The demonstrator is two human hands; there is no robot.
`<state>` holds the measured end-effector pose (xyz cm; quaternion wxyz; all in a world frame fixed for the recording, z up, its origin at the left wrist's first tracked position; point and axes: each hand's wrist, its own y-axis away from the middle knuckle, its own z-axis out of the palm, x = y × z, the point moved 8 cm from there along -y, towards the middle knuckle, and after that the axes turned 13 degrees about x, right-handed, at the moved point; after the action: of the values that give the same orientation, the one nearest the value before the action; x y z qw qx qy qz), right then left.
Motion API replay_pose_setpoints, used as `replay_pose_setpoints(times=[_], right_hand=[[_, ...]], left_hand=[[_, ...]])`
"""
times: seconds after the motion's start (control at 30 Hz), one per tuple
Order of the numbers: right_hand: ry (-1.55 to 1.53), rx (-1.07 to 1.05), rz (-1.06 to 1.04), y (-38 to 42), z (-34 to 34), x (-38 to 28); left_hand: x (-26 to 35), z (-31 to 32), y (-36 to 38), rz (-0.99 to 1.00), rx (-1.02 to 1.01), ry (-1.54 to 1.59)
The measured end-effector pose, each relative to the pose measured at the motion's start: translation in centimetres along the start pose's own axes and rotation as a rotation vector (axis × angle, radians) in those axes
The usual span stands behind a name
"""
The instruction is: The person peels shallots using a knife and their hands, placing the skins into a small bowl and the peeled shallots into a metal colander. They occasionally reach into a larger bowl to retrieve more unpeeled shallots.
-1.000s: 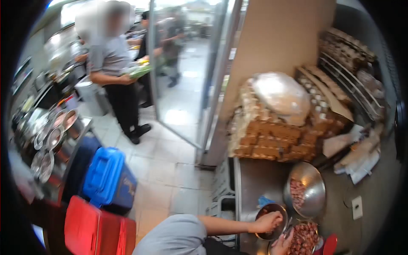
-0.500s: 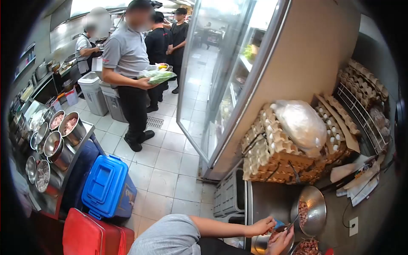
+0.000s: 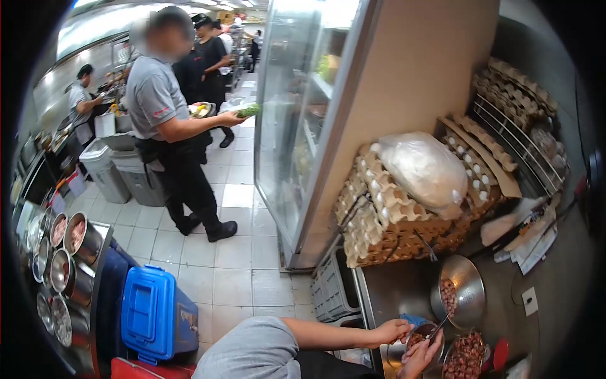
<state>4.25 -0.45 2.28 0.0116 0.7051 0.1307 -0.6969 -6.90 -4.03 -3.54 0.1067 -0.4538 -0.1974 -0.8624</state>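
My left hand (image 3: 392,331) is closed, fingers curled, at the edge of a metal bowl (image 3: 394,354) on the steel counter; what it grips, if anything, I cannot tell. Just below it, my right hand (image 3: 421,359) is wrapped around a slim metal utensil (image 3: 440,326), which slants up toward a large steel bowl (image 3: 472,297). Reddish-brown meat pieces (image 3: 448,294) lie in that bowl. Beside the left fingers is some blue plastic (image 3: 413,319). A heap of darker meat pieces (image 3: 465,357) fills a container right of my right hand.
Stacked egg trays (image 3: 391,221) topped by a clear plastic bag (image 3: 423,170) stand behind the counter. A glass fridge door (image 3: 287,126) hangs open. A person (image 3: 158,101) holding greens stands beside it. A blue bin (image 3: 151,309) and a table with metal pots (image 3: 79,287) are left.
The view has shifted, showing more of the meat heap. The person by the fridge has turned toward its door, holding the greens out. My hands remain together over the metal bowl.
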Motion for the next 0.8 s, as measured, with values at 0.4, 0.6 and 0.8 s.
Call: replay_pose_setpoints(times=[0.4,0.6,0.8], right_hand=[[-0.148,0.146,0.27,-0.7,-12.9,4.5],[-0.134,-0.05,0.225,-0.2,-14.3,3.5],[0.039,-0.122,0.259,0.0,-14.1,4.3]], left_hand=[[-5.4,12.1,-4.6,-0.279,-0.243,-0.074],[-5.4,13.7,-3.9,-0.25,-0.114,0.061],[-7.3,12.9,-2.9,-0.329,-0.118,0.159]])
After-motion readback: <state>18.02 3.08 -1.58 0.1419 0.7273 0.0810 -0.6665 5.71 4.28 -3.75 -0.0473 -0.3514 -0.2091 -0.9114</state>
